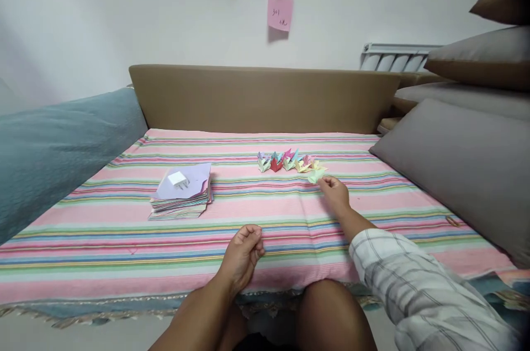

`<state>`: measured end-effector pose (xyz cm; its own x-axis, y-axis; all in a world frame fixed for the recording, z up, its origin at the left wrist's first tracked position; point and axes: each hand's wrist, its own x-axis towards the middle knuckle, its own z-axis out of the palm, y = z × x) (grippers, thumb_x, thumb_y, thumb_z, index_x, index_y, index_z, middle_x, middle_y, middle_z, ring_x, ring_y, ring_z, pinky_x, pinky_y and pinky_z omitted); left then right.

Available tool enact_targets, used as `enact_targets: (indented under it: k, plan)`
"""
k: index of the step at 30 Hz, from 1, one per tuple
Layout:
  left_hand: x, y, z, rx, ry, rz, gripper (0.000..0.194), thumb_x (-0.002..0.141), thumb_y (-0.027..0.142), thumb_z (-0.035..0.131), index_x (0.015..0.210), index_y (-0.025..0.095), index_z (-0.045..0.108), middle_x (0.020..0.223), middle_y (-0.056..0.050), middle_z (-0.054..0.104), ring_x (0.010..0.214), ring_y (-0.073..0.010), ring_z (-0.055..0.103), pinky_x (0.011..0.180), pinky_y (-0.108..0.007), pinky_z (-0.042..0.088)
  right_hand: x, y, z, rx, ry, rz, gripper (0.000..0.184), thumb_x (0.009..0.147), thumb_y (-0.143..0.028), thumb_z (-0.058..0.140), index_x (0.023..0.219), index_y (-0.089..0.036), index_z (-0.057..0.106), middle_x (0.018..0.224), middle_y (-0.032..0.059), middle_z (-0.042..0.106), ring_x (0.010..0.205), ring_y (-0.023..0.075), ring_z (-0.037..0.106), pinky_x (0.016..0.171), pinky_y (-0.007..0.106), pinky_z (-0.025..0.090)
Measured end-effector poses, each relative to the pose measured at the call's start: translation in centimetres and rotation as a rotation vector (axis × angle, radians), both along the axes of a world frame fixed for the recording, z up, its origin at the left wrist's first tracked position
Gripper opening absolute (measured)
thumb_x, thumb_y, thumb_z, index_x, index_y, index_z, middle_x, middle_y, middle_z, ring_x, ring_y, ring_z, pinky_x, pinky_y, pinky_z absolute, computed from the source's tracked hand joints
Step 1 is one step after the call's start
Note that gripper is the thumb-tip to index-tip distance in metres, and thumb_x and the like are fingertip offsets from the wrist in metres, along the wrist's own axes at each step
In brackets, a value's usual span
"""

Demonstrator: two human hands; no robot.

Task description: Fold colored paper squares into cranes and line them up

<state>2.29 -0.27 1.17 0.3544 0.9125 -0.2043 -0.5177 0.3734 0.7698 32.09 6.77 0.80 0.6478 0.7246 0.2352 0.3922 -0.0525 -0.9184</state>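
Between the thumb and fingers of my right hand [334, 192] is a pale green folded paper crane [316, 175]. It is at the right end of a cluster of small origami cranes [276, 163] in red, pink, blue, yellow and pale green, which stand on the striped cloth. My left hand [244, 254] is curled closed near the front edge of the cloth, apart from the papers, with nothing visible in it. To its left lies a stack of coloured paper sheets [182, 208], and a white plug adapter [178, 179] rests on the stack's lilac top sheet.
The striped cloth [124, 240] covers the seat, with a brown backrest [265, 100] behind. A blue cushion [62, 147] borders the left; grey cushions [459, 163] are piled at right. A small brown ring-like object [452, 221] lies near them. A pink note [280, 12] hangs on the wall.
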Motion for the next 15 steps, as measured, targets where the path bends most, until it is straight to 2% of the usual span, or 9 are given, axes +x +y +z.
enact_targets:
  k: [3,6,15]
  plan:
    - [0.0,0.0,0.0,-0.004,0.011,-0.006,0.027,0.065,0.030,0.076,0.075,0.016,0.056,0.055,0.006,0.046,0.052,-0.0053,0.043,0.053,-0.019,0.039,2.9,0.9,-0.6,-0.048,-0.038,-0.103,0.035,0.063,-0.045,0.057,0.078,-0.015,0.066,0.072,0.0065,0.066,0.067,0.0201,0.056,0.063,0.030,0.039]
    - [0.0,0.0,0.0,-0.013,0.012,-0.012,0.026,0.066,0.030,0.076,0.075,0.017,0.056,0.055,0.006,0.047,0.052,-0.0054,0.043,0.053,-0.019,0.039,4.4,1.9,-1.2,-0.078,-0.062,-0.151,0.033,0.064,-0.044,0.055,0.076,-0.015,0.067,0.075,0.0076,0.067,0.068,0.0212,0.057,0.063,0.030,0.039]
    - [0.0,0.0,0.0,-0.025,0.016,-0.027,0.026,0.067,0.030,0.075,0.076,0.017,0.056,0.054,0.005,0.047,0.052,-0.0059,0.043,0.053,-0.020,0.038,4.1,4.2,-1.7,-0.153,-0.114,-0.098,0.031,0.065,-0.043,0.053,0.076,-0.018,0.068,0.075,0.0050,0.068,0.067,0.0189,0.058,0.060,0.027,0.040]
